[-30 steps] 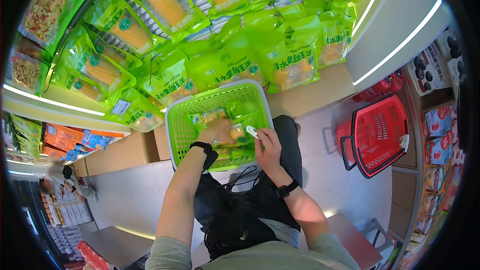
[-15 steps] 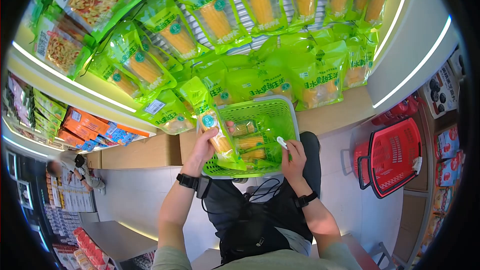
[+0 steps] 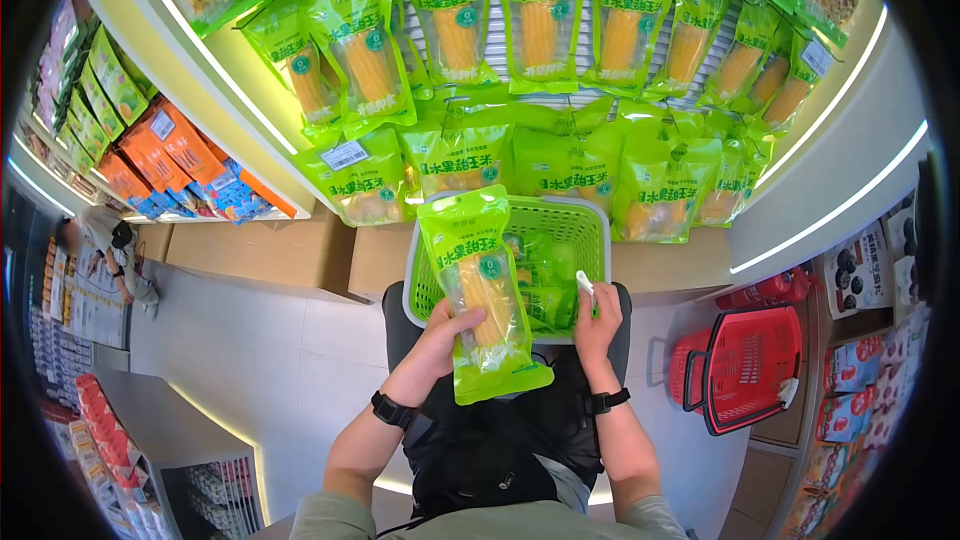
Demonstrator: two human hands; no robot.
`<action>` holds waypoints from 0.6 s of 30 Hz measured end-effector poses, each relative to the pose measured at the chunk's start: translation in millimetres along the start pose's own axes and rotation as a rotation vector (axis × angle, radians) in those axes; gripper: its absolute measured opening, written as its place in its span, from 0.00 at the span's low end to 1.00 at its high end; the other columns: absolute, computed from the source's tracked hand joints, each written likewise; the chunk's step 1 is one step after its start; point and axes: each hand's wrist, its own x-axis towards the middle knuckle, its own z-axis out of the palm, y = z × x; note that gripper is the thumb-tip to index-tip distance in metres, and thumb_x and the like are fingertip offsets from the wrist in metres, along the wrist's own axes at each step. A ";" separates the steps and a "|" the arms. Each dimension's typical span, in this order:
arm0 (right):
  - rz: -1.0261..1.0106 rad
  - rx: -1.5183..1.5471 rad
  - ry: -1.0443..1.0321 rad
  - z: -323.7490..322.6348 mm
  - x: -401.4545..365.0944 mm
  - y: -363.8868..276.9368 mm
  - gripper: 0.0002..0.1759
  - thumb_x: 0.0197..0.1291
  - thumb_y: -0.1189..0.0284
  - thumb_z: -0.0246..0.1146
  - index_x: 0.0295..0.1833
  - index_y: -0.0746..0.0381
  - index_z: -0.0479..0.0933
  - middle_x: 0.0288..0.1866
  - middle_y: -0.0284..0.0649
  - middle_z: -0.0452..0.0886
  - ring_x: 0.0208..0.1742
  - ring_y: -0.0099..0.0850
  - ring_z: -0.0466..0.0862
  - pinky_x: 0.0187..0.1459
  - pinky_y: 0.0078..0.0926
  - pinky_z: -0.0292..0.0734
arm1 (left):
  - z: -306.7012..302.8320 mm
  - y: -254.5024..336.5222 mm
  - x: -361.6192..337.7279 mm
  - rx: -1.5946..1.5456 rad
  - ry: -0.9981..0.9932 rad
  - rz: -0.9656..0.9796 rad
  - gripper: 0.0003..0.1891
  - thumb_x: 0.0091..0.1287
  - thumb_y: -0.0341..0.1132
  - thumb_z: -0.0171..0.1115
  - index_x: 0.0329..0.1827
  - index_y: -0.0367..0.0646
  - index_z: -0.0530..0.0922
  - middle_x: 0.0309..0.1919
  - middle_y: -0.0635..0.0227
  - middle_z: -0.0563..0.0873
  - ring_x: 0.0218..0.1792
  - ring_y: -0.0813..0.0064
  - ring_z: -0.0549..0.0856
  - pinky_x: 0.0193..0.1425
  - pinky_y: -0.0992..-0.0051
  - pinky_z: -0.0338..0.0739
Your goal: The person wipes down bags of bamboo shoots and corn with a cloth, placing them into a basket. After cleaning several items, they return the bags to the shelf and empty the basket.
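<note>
My left hand point(image 3: 447, 336) grips a green packet of corn on the cob point(image 3: 481, 292) and holds it upright over the near left corner of a green plastic basket point(image 3: 592, 230). The basket rests on my lap and holds more corn packets point(image 3: 545, 285). My right hand point(image 3: 597, 319) sits on the basket's near right rim, pinching a small white object point(image 3: 585, 283). Both wrists wear black bands.
Shelves ahead carry hanging and stacked green corn packets point(image 3: 540, 30). Orange and blue packs point(image 3: 175, 155) line the left shelf. A stack of red baskets point(image 3: 745, 368) stands on the floor at right. Another person point(image 3: 105, 240) crouches far left.
My left hand lifted a corn packet out of the basket and raised it upright in front of me. The view tilted up toward the shelf. My right hand stayed on the basket rim.
</note>
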 end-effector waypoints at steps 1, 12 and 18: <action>0.021 -0.003 0.008 -1.3 0.6 -4.6 0.08 0.65 0.82 0.66 0.49 0.70 0.82 0.43 0.48 0.82 0.43 0.44 0.84 0.46 0.34 0.79 | 0.5 -0.6 -6.1 -0.011 0.003 0.007 0.26 0.72 0.33 0.66 0.71 0.38 0.72 0.63 0.60 0.84 0.61 0.66 0.85 0.67 0.62 0.80; -0.455 0.038 -0.391 -37.4 11.5 -154.4 0.16 0.53 0.82 0.69 0.50 0.67 0.84 0.46 0.43 0.83 0.47 0.40 0.85 0.48 0.33 0.81 | -3.7 -19.6 -30.9 -0.249 0.003 0.006 0.30 0.78 0.49 0.58 0.76 0.40 0.68 0.65 0.57 0.82 0.64 0.63 0.84 0.69 0.61 0.79; -0.767 -0.070 -0.624 -31.3 13.3 -180.7 0.22 0.52 0.76 0.66 0.55 0.66 0.81 0.52 0.41 0.81 0.51 0.38 0.85 0.51 0.35 0.84 | 22.1 -17.3 -45.4 -0.269 -0.048 -0.018 0.39 0.80 0.68 0.38 0.80 0.45 0.63 0.70 0.58 0.78 0.66 0.63 0.81 0.71 0.60 0.77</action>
